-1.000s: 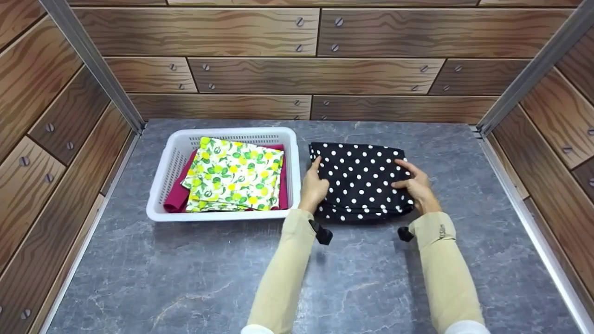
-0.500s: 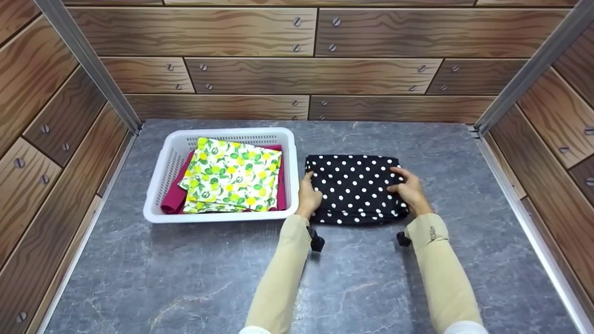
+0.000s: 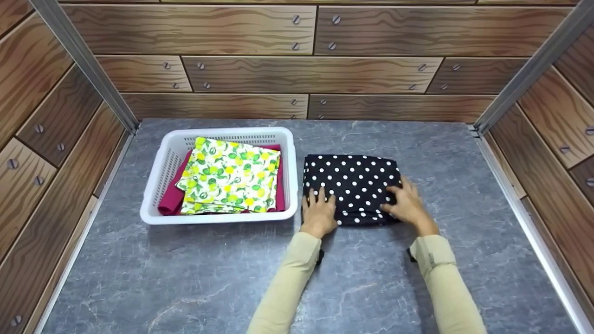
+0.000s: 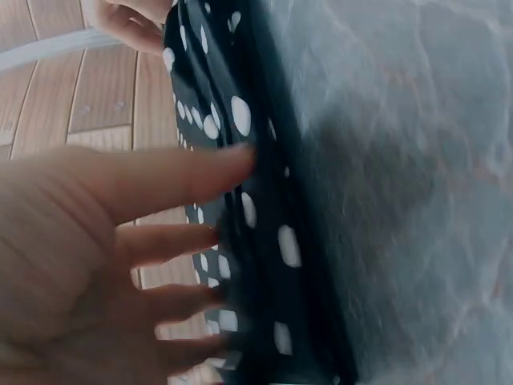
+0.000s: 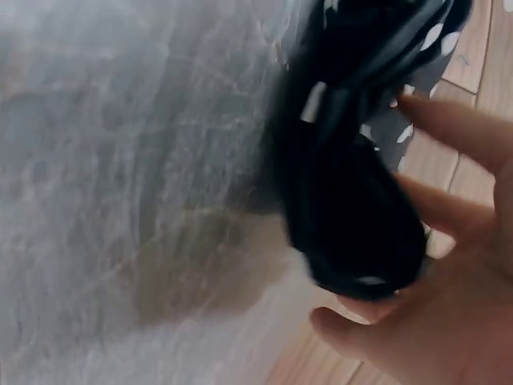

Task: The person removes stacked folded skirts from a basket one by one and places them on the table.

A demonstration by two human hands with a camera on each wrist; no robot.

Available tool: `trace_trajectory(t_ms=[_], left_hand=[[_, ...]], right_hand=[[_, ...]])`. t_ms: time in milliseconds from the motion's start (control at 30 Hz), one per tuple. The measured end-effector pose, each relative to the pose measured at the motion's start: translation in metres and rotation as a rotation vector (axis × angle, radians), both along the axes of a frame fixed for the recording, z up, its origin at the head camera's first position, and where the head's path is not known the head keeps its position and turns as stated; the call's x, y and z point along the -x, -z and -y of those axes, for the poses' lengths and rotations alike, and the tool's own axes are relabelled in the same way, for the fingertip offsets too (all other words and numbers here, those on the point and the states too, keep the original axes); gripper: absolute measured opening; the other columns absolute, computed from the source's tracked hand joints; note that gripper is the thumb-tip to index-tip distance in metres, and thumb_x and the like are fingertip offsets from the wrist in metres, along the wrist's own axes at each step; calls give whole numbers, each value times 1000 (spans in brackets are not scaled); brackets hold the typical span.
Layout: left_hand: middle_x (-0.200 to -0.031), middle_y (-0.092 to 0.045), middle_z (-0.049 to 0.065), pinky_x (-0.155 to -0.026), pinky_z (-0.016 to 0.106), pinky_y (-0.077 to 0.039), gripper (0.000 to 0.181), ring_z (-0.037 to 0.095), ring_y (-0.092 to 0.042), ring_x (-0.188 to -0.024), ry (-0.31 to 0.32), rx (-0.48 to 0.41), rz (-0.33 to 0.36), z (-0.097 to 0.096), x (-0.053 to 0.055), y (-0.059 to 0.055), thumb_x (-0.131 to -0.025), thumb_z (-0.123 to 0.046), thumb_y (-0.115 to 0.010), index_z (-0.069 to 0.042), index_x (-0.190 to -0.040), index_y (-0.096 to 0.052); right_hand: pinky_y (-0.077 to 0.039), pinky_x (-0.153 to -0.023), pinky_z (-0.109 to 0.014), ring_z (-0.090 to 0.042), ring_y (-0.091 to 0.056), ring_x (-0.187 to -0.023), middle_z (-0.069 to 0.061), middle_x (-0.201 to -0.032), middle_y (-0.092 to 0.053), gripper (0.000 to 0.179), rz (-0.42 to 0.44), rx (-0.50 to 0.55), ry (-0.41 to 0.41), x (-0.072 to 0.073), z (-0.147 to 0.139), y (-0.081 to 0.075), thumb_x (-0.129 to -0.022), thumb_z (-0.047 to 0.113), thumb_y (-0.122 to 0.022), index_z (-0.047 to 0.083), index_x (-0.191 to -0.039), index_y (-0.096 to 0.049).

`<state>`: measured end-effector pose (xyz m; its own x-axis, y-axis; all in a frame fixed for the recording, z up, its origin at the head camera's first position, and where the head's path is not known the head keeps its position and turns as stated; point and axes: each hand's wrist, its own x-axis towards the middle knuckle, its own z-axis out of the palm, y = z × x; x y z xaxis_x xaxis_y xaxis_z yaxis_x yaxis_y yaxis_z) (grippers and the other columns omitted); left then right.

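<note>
A black cloth with white polka dots (image 3: pixel 352 181), folded into a rectangular stack, lies on the grey marbled tabletop. My left hand (image 3: pixel 320 215) is over its front left corner, fingers spread and fairly straight. Seen from the left wrist, the fingers (image 4: pixel 172 241) reach to the layered front edge. At the cloth's right side is my right hand (image 3: pixel 408 204), its fingertips at the dotted surface. The right wrist view shows those fingers (image 5: pixel 449 204) loosely spread beside the rounded fold (image 5: pixel 361 216) at the end of the stack, the thumb apart from it.
Just left of the cloth stands a white plastic basket (image 3: pixel 218 218) with slotted walls. Inside lie a folded lemon-print cloth (image 3: pixel 232 176) and, under it, a dark red cloth (image 3: pixel 171 199). Wood-patterned walls (image 3: pixel 209 28) close the table in at the back and both sides.
The cloth came down toward me between the first two frames. Since then my left hand has slid from its left edge to the front corner and spread. The right hand has loosened and drawn slightly nearer.
</note>
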<state>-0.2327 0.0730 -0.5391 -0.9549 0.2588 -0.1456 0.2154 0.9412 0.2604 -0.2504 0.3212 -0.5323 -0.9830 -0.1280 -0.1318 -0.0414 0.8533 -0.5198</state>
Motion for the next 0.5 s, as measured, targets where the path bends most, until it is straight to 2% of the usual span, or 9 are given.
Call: trace_trajectory(t_ms=[100,233,367,500], left_hand=[[-160,-35,16,-116,59,-27,79,43,-28,-146,3,15,54,-3,0,0,-82,-29,-84,-18,-151,-48],[-161,-34,17,-114,61,-28,73,44,-29,-146,-5,13,69,-5,6,2,-88,-28,-78,-18,-153,-46],[-163,-31,13,-117,59,-24,68,41,-26,-148,-39,37,67,-7,19,5,-95,-33,-71,-21,-155,-43],[-159,-37,11,-118,55,-25,60,38,-29,-147,-92,99,-24,-12,35,8,-96,-30,-68,-21,-152,-48]], right_hand=[[-3,-108,-79,-62,0,-143,-40,-159,0,86,76,-19,-73,-8,3,-2,-85,33,-79,-15,-144,-41],[-3,-107,-79,-63,3,-142,-41,-158,5,105,148,-30,-125,-7,7,-2,-80,42,-83,-16,-149,-30],[-4,-110,-75,-60,4,-144,-38,-160,4,104,137,-37,-95,6,12,4,-83,40,-82,-13,-152,-26],[-5,-113,-73,-58,0,-146,-35,-162,-6,91,52,-95,-32,23,23,11,-88,37,-77,-11,-151,-33]])
